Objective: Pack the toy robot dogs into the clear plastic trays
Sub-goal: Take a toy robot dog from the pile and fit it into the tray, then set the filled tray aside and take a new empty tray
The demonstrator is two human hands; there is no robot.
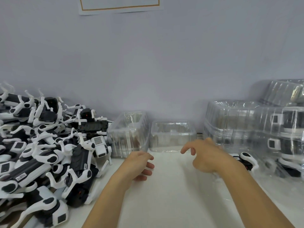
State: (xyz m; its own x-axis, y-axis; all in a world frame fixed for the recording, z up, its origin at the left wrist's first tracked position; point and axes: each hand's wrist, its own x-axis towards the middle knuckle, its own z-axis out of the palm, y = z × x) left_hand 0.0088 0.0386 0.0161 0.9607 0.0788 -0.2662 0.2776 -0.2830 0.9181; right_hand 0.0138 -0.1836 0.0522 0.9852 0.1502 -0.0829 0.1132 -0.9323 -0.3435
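A big heap of black-and-white toy robot dogs (46, 145) fills the left of the white table. Two stacks of empty clear plastic trays stand against the wall: a taller one (128, 134) beside the heap and a lower one (172, 137) in the middle. My left hand (139, 165) hovers over the table just in front of the taller stack, fingers loosely curled and holding nothing. My right hand (204, 153) reaches toward the lower stack with relaxed, spread fingers, also empty.
Packed clear trays with dogs inside are stacked at the right (271, 129). A loose dog (246, 160) lies just right of my right wrist. The white table surface (172, 203) stretches between my forearms. A grey wall (148, 63) backs the table.
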